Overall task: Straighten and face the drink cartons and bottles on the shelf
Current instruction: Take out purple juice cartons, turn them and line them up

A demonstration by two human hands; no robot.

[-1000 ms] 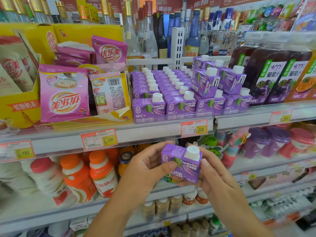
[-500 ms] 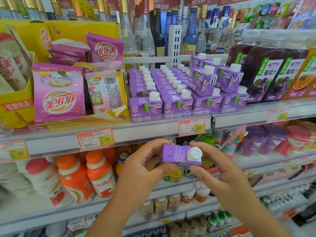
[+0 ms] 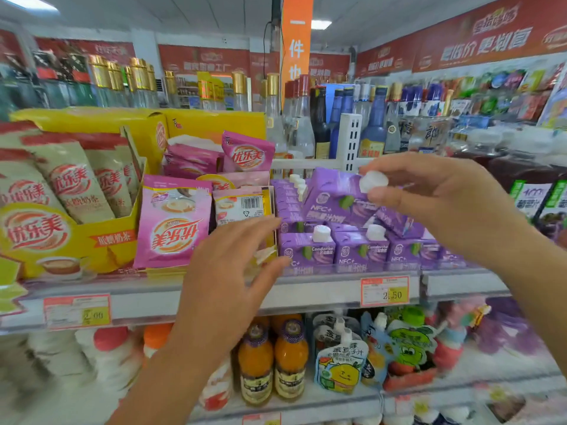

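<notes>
we record a pale shelf (image 3: pixel 322 291) whose front rail carries a left price tag (image 3: pixel 76 311) and a right price tag (image 3: pixel 385 291) reading 2.50. on it, from the left, stands a yellow display box (image 3: pixel 61 240) holding beige pouches (image 3: pixel 73 185). just beside it are upright pink pouches (image 3: pixel 171 228), the front one with its print upside down. next come purple cartons (image 3: pixel 306 248) with white caps, in rows running back, the front row facing out. at far right we note dark juice bottles (image 3: pixel 527 191), blurred. the lower shelf (image 3: pixel 346 404) bears orange bottles (image 3: pixel 273 357) and spouted pouches (image 3: pixel 340 363).
</notes>
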